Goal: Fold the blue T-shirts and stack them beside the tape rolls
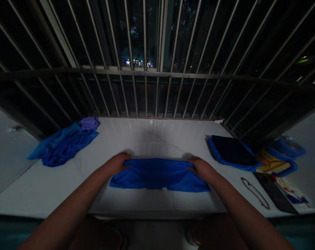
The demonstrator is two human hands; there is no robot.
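Observation:
A blue piece of clothing (160, 175), folded into a wide band, lies on the white tiled ledge (147, 135) before me. My left hand (121, 163) pinches its far left corner. At the far right corner my right hand (199, 168) grips the same cloth between thumb and fingers. The far edge is stretched straight between both hands, while the near edge spreads wider. A small white tag (164, 189) shows at the near edge. Exactly which garment it is I cannot tell.
Crumpled blue clothes (66, 144) and a purple cloth (89, 123) lie left. On the right are folded dark and blue clothes (233, 151), a blue container (285, 149), a yellow packet (273, 161), a cord loop (255, 192) and a dark flat object (274, 192). Metal bars (157, 74) stand behind.

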